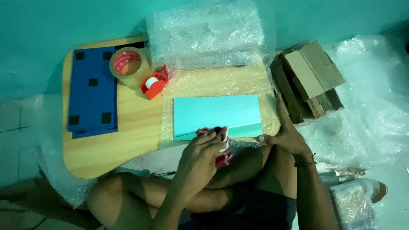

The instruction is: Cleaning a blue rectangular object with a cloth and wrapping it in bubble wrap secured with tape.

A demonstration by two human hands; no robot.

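While a red packet (222, 147) is gripped in the left hand (200, 153), the box (217, 116) is steadied by the open right hand (289, 136); bubble wrap (213, 85) underneath remains unfolded, tape (128, 64) untouched.

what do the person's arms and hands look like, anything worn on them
Both arms are bare with no sleeves in view, and both hands are ungloved. The right hand has a thin dark band around its wrist. The left hand shows no band, watch or ring that can be made out.
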